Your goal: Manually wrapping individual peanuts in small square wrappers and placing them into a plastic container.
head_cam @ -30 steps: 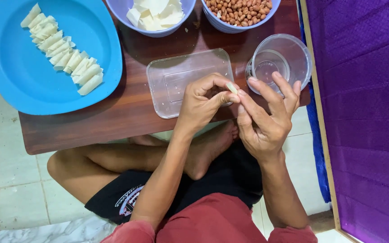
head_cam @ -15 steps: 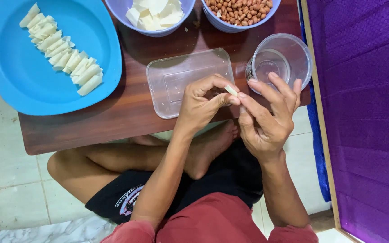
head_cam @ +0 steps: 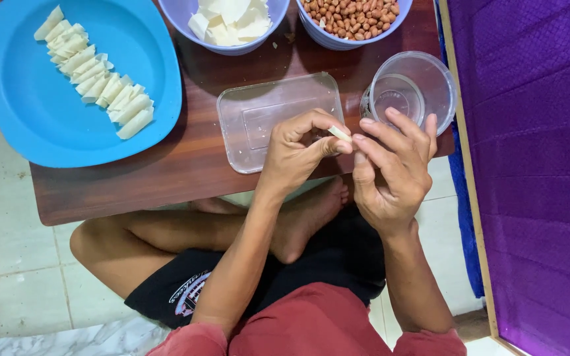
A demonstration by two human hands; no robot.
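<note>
My left hand [head_cam: 296,155] and my right hand [head_cam: 390,169] meet over the near edge of a low brown table [head_cam: 166,171]. Both pinch a small pale wrapper roll [head_cam: 339,134] between thumbs and fingertips. Under the hands lies a clear rectangular plastic lid [head_cam: 258,118]. A clear round cup [head_cam: 409,92] stands just beyond my right hand's fingers. A blue plate [head_cam: 34,112] at the left carries a row of several finished pale rolls [head_cam: 94,82].
Two pale purple bowls sit at the table's far edge: one with white wrapper pieces [head_cam: 229,20], one with peanuts [head_cam: 351,16]. A purple cloth [head_cam: 536,165] runs along the right. My crossed legs [head_cam: 186,237] are under the table on a tiled floor.
My fingers have shifted slightly around the small roll, with the hands staying in the same spot. Nothing else on the table has moved.
</note>
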